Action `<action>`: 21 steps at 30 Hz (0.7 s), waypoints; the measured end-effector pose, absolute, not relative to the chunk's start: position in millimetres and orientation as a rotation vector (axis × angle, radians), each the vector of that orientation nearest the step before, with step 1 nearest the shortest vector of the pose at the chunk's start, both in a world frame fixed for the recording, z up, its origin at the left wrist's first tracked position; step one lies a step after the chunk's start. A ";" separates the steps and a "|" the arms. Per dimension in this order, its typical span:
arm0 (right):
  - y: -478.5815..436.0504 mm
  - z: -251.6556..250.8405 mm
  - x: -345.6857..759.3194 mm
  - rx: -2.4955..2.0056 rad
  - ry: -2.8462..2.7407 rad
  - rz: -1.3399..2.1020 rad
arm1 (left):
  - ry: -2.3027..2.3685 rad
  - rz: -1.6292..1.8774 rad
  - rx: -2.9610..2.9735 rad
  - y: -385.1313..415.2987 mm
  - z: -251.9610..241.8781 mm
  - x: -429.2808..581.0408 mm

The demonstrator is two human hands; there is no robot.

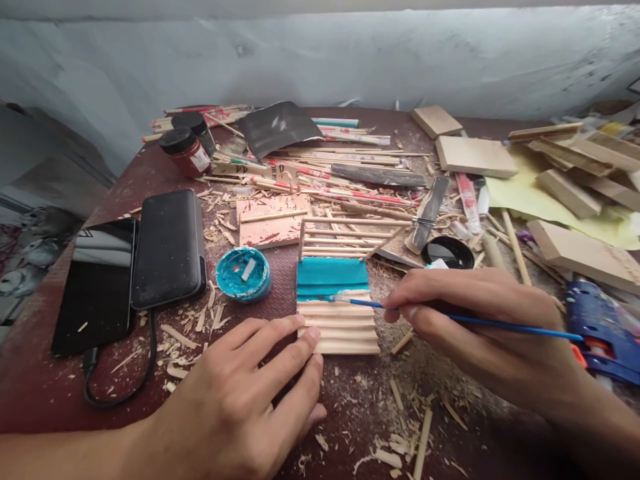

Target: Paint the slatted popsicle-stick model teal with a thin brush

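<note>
Unclenched left fingers (286, 353) touch steps (343, 335); right fingers (430, 285) pinch paintbrush (515, 328); shavings (179, 336) litter table (55, 393); wall (150, 73) behind.

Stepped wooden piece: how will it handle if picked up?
Probably stiff: the stepped wooden piece looks made of solid wood. Its stick frame is thin, so likely fragile if gripped there. The paintbrush is at the blue paint's edge, which may be wet and slippery.

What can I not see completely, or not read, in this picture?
In the head view:
Red jar: label too small to read.
Dark jar: lower part hidden by the red jar.
Blue glue gun: cut off by the right edge.
Left hand: palm hidden by its own back.
</note>
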State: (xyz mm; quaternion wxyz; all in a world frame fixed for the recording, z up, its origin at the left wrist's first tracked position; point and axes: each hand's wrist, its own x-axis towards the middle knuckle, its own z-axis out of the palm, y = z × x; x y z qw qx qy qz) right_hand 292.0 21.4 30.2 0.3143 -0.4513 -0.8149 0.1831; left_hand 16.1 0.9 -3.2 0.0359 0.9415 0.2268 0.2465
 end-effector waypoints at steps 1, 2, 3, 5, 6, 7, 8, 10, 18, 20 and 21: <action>21.8 30.5 292.3 -1.206 -2.155 0.483 | 0.694 0.760 2.894 1.0 -3.1 16.3; 22.3 31.1 292.6 -1.222 -2.160 0.483 | 0.691 0.766 2.894 1.2 -3.1 16.4; 22.7 31.9 293.1 -1.232 -2.159 0.484 | 0.687 0.767 2.896 1.2 -3.0 16.5; 23.3 34.0 294.2 -1.238 -2.147 0.489 | 0.689 0.762 2.892 1.2 -2.7 16.8; 23.5 35.2 294.8 -1.240 -2.145 0.497 | 0.691 0.752 2.890 1.1 -2.4 16.9; 23.5 36.3 295.4 -1.236 -2.146 0.507 | 0.693 0.745 2.888 1.0 -2.2 17.0; 23.5 37.3 295.9 -1.235 -2.141 0.518 | 0.690 0.747 2.887 0.9 -2.0 17.1; 22.9 38.2 297.0 -1.241 -2.089 0.533 | 0.687 0.763 2.888 1.0 -2.2 17.0; 14.7 30.9 304.7 -1.145 -1.941 0.604 | 0.675 0.809 2.883 3.0 -6.4 16.9; 11.5 32.9 303.6 -1.121 -1.906 0.623 | 0.683 0.780 2.898 2.7 -6.7 16.9; 10.0 35.0 302.3 -1.132 -1.899 0.602 | 0.685 0.771 2.902 2.4 -6.9 16.7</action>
